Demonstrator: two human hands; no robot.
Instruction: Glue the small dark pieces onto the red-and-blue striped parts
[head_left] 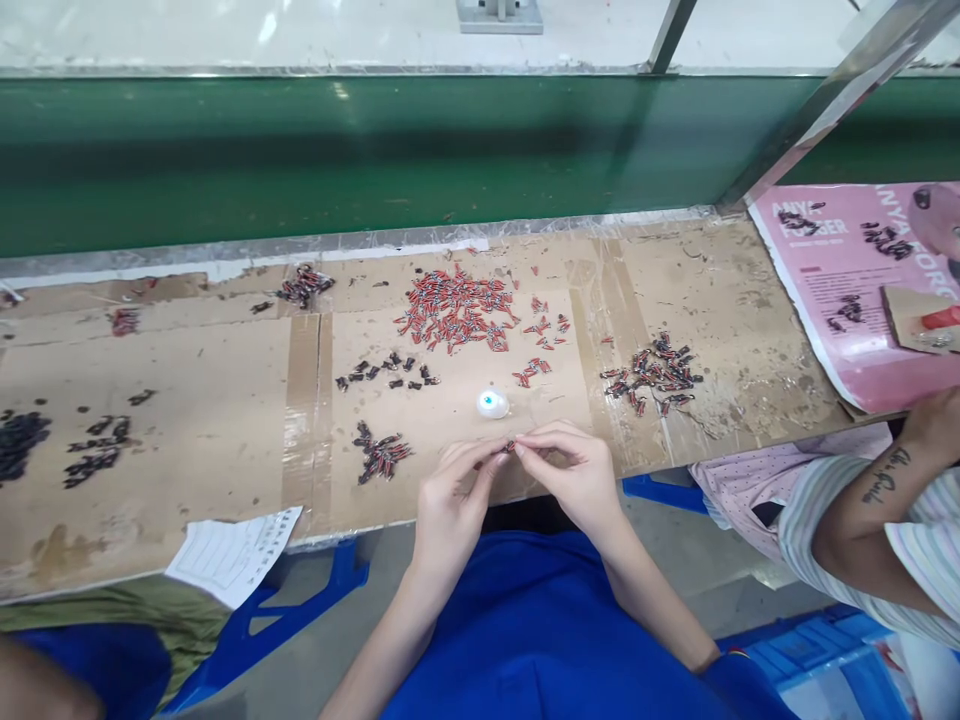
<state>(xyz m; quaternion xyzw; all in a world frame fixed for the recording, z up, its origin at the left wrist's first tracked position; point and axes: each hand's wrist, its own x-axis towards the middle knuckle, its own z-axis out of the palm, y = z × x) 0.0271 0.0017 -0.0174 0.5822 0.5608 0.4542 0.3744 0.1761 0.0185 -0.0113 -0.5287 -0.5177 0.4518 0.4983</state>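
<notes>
The left grip [452,488] and the right grip [580,474] are meeting at their fingertips, thumb against forefinger on each side, and are pinching one small dark part [510,447] between them. The fingers are covering most of it, so its full shape is not showing. It is sitting just above the near edge of the desk [225,385], in front of the blue shirt [510,620]. Judging by its size against the fingers, it is probably weighing very little; its stiffness and slipperiness are not showing, and any thin ends may be bending easily. A light pinch on the body, from both sides, is looking safest.

Just beyond the fingertips, a white round piece with a blue dot [491,403] is standing near enough to be knocked. A red-and-black cluster [381,455] is lying to the left, loose black pieces [386,373] behind it, a big red heap [457,310] farther back and a dark pile [656,372] to the right. Cardboard is showing between these groups, leaving modest sideways room. The green panel [337,150] is bounding the far side; a neighbour's forearm [862,515] is resting well apart, rightward.
</notes>
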